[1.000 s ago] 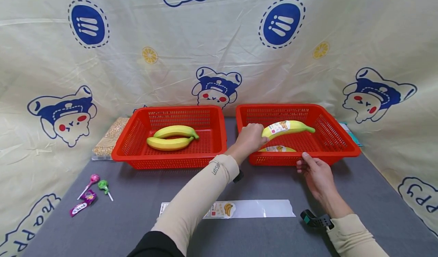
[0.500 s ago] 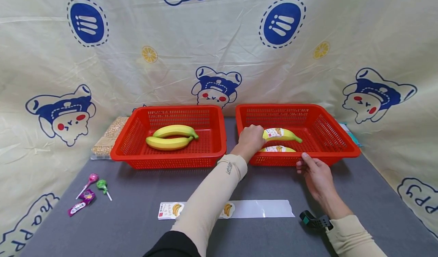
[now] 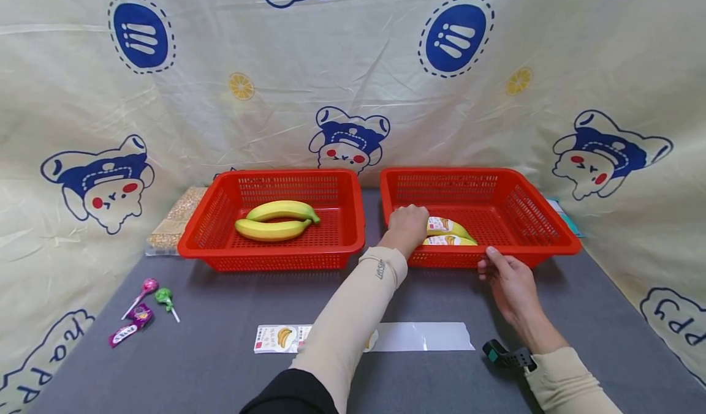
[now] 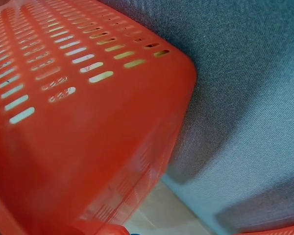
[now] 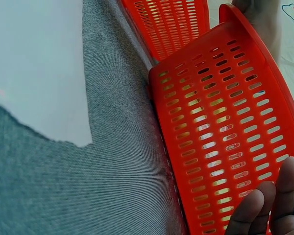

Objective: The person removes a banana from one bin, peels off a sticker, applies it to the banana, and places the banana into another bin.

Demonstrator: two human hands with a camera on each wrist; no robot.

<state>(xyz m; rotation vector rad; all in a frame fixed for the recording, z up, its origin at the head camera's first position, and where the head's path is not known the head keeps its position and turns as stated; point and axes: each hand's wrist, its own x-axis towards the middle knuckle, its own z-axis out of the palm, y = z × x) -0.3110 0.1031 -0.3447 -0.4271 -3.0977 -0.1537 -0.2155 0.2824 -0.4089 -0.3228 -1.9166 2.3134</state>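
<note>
My left hand [image 3: 408,224] reaches over the near left corner of the right red basket [image 3: 551,242]. It holds the left end of a labelled banana [image 3: 447,225], its fingertips hidden behind the back of the hand. Right in front of that fruit lies a second labelled banana [image 3: 449,240], partly behind the basket's front wall. My right hand [image 3: 513,282] holds the front rim of the same basket, thumb at the rim and fingers below it. In the right wrist view, its fingers [image 5: 250,208] overlap the slotted outer wall.
Two unlabelled bananas [image 3: 273,231] lie in the left red basket [image 3: 270,264]. A strip of banana stickers [image 3: 425,337] lies in front, partly under my left forearm. Lollipops [image 3: 164,297] and a purple candy [image 3: 132,326] sit at left. A bag of grains [image 3: 176,224] stands beside the left basket.
My left hand has lowered the labelled banana into the right basket, bringing it down and left beside the other one. The right hand has stayed at the front rim.
</note>
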